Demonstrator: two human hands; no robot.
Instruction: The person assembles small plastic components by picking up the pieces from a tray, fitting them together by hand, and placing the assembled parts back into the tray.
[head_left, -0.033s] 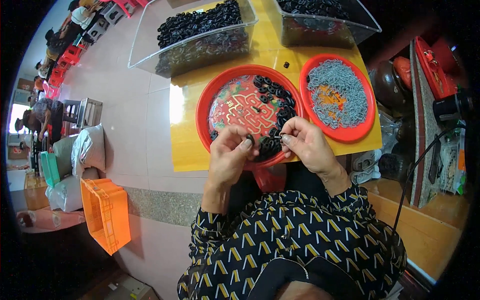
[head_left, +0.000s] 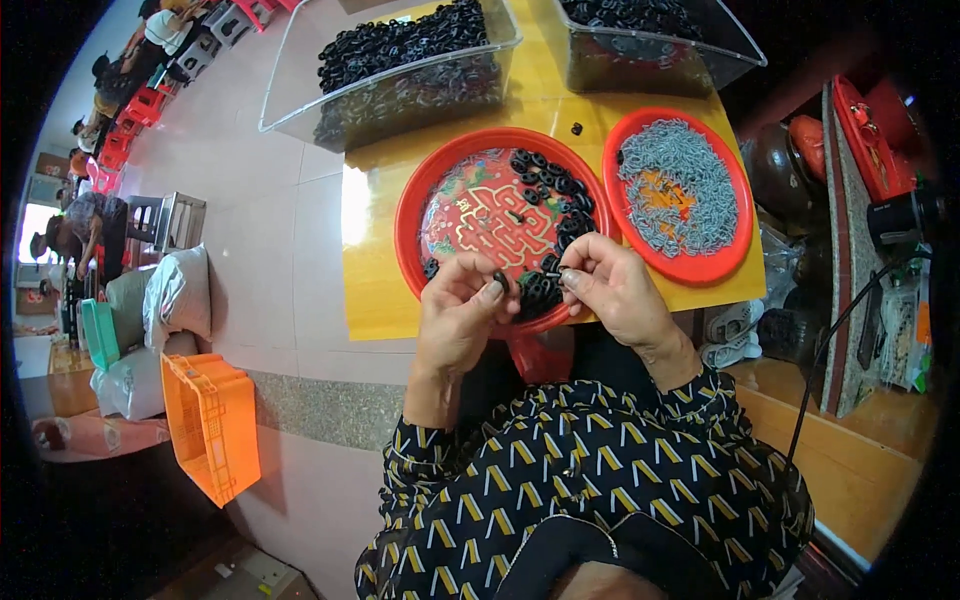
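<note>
My left hand (head_left: 462,312) pinches a small black ring (head_left: 500,281) between thumb and fingers. Close beside it, my right hand (head_left: 612,290) grips a tiny grey metal piece (head_left: 563,272) at its fingertips. Both hands hover over the near rim of a red round plate (head_left: 412,215) that carries a gold pattern and a heap of black rings (head_left: 560,200) on its right side. A second red plate (head_left: 742,215) to the right is covered with small grey metal pieces (head_left: 680,190). The two plates rest on a yellow tabletop (head_left: 368,295).
Two clear plastic bins (head_left: 300,70) (head_left: 735,45) full of black rings stand at the table's far side. On the floor to the left are an orange crate (head_left: 210,425) and grey sacks (head_left: 175,295). People sit at the far left. A black cable (head_left: 838,340) hangs at the right.
</note>
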